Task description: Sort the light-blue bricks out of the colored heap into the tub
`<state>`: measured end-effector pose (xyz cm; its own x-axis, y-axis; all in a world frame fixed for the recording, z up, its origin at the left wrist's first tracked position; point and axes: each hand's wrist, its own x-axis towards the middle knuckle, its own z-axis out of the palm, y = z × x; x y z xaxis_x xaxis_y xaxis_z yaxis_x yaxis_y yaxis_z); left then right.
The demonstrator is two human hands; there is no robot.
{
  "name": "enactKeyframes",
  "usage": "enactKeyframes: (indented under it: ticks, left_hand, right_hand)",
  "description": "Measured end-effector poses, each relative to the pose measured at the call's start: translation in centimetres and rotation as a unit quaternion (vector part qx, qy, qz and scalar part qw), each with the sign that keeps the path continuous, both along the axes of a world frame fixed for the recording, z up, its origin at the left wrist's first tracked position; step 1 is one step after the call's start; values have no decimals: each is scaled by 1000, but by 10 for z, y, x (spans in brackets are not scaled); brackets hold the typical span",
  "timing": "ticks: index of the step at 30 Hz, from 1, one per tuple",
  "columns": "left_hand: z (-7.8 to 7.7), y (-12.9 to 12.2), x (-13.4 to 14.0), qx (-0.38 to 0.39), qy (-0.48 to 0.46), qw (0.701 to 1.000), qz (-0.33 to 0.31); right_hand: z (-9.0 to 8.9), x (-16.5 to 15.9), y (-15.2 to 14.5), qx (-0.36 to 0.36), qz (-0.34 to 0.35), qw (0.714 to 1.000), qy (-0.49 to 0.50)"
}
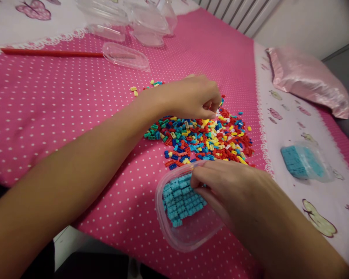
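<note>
My left hand (197, 97) is over the far side of a loose pile of small toy building bricks (212, 139) in red, yellow, blue, green and white. Its fingers are curled down and closed, and their tips are hidden. Nearer to me, my right hand (229, 186) reaches into a clear plastic container (186, 246). Thumb and fingers are pinched together at the light-blue bricks (180, 197), which are packed in neat rows along the container's far left part. Whatever the right fingertips pinch cannot be made out.
A second clear container (305, 161) with light-blue bricks stands at the right. Several empty clear containers (148, 19) lie at the back, near a red stick (52, 53) with a clear plastic end. A pink pillow (311, 81) lies far right on the dotted bedspread (75, 89).
</note>
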<state>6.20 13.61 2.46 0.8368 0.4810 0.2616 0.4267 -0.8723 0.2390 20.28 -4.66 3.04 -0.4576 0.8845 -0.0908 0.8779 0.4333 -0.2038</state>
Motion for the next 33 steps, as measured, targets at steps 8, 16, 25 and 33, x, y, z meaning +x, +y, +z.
enactKeyframes:
  ticks: [8, 16, 25, 33]
  left_hand:
    - [-3, 3, 0, -2, -17, 1000, -7]
    - [2, 7, -1, -24, 13, 1000, -4]
    - [-2, 19, -2, -27, 50, 998, -3]
    - [2, 19, -7, -37, 70, 997, -21]
  right_hand:
    - [15, 6, 5, 12, 44, 999, 28]
    - [34, 85, 34, -62, -95, 994, 1]
    - [6, 64, 55, -123, -184, 969, -109]
    - [12, 70, 51, -74, -184, 978, -66]
